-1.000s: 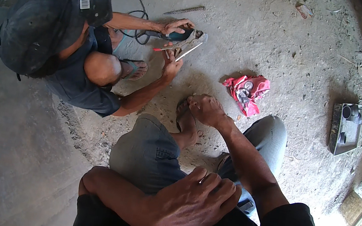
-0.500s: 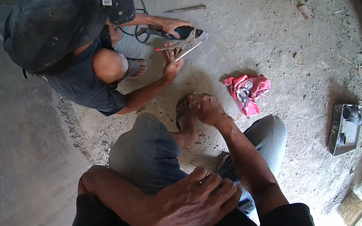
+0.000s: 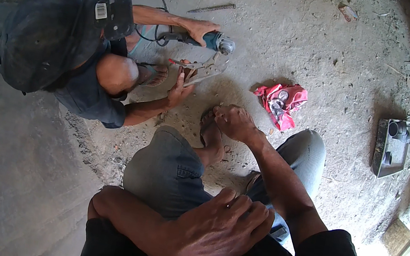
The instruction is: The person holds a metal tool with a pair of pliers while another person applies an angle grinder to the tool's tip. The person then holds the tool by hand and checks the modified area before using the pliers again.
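Note:
My left hand [image 3: 223, 231] is closed in front of my body, its fingers curled; what lies inside them, if anything, is hidden. Further out, my right hand [image 3: 235, 123] reaches down to the toes of my sandalled foot [image 3: 213, 143]. Its fingers are bent and mostly out of sight. Across from me, a crouching co-worker grips a teal angle grinder [image 3: 214, 41] in one hand. The co-worker's other hand holds locking pliers [image 3: 204, 68] with a red-tipped lever, just below the grinder's head.
A crumpled red wrapper [image 3: 280, 104] lies on the rough concrete floor right of my foot. Beyond the grinder is a thin metal bar [image 3: 211, 8]. A tray with black pipe fittings [image 3: 387, 168] sits at the right. A black cable [image 3: 147, 37] hangs by the co-worker.
The co-worker has lowered and turned the pliers, drawing them slightly left, and tilted the grinder; their capped head leans further left. My hands have stayed in place.

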Motion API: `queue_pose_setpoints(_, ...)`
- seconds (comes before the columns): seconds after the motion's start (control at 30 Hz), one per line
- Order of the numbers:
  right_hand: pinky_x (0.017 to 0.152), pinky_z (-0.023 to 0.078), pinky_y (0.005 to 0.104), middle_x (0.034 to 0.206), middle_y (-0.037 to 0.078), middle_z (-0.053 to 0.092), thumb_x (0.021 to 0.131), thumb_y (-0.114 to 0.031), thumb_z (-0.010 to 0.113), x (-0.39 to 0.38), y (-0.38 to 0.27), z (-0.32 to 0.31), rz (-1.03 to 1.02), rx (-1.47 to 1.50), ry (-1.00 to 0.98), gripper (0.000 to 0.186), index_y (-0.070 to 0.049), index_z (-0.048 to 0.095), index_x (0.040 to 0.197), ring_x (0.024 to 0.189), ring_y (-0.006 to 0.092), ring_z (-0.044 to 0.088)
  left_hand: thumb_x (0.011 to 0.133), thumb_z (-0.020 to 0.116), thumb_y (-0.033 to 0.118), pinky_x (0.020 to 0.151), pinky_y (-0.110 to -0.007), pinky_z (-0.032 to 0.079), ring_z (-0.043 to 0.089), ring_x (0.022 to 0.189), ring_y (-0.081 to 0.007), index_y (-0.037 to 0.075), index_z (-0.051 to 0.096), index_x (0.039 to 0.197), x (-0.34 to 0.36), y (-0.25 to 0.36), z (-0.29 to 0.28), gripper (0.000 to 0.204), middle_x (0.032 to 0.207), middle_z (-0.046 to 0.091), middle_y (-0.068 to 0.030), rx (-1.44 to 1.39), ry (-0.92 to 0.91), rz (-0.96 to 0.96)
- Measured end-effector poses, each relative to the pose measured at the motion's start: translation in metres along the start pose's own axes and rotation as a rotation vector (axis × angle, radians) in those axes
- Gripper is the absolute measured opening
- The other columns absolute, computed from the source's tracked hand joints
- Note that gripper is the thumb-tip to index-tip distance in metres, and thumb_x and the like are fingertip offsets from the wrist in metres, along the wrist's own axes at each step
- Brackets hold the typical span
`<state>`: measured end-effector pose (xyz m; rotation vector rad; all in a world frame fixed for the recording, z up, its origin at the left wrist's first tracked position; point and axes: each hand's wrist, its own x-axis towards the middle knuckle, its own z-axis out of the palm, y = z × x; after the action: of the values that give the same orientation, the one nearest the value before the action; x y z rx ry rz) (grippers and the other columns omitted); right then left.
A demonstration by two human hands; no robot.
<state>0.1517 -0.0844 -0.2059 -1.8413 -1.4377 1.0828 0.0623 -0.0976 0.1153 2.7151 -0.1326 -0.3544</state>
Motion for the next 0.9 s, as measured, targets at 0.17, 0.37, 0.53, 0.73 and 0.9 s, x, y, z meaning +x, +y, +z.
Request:
queue_pose_setpoints(0.17,0.081,0.052,0.0467,0.092,0.02,0.068,0.089,-0.022,0.059,-0.003,-0.007,-0.004,0.029,0.053,0.029,0.021,-0.006,0.068,0.098,0.09,0.0395,0.066,0.084,0.061,0.025,0.081,-0.035,0.039,0.052,0.087,-0.0149,0.006,0.063,0.113,-0.004,0.004,0.009,0.035,0.095,0.054,-0.0022,0.006,0.095,-0.028)
queue_pose_setpoints(0.37,0.079,0.051,0.048,0.091,0.022,0.067,0.089,-0.022,0.059,-0.002,0.0,0.002,-0.001,0.038,0.068,0.021,-0.006,0.068,0.098,0.09,0.0406,0.065,0.085,0.06,0.026,0.083,-0.035,0.039,0.052,0.089,-0.0152,0.007,0.063,0.113,-0.005,0.005,0.008,0.034,0.096,0.054,-0.002,0.028,0.1,-0.036)
queue_pose_setpoints(0.53,0.078,0.051,0.0494,0.09,0.023,0.066,0.089,-0.024,0.058,-0.001,0.0,0.003,0.032,0.038,0.025,0.022,-0.006,0.067,0.1,0.089,0.0417,0.064,0.085,0.06,0.026,0.085,-0.036,0.039,0.051,0.092,-0.0166,0.008,0.063,0.114,-0.005,0.004,0.009,0.035,0.097,0.054,-0.0023,0.026,0.115,-0.035)
queue_pose_setpoints(0.73,0.08,0.051,0.0504,0.09,0.023,0.066,0.09,-0.025,0.058,-0.003,-0.009,-0.006,0.047,0.029,0.001,0.023,-0.006,0.067,0.1,0.09,0.0423,0.064,0.086,0.059,0.028,0.085,-0.036,0.04,0.051,0.093,-0.0168,0.008,0.063,0.116,-0.008,0.005,0.01,0.035,0.097,0.054,-0.0025,0.061,0.132,-0.038)
queue_pose_setpoints(0.9,0.08,0.051,0.05,0.09,0.024,0.066,0.089,-0.024,0.059,-0.003,-0.005,-0.001,0.022,0.038,0.028,0.023,-0.005,0.067,0.098,0.09,0.0424,0.065,0.086,0.061,0.026,0.081,-0.035,0.04,0.052,0.088,-0.0142,0.007,0.063,0.113,-0.007,0.003,0.006,0.034,0.094,0.054,-0.0018,0.031,0.075,-0.012)
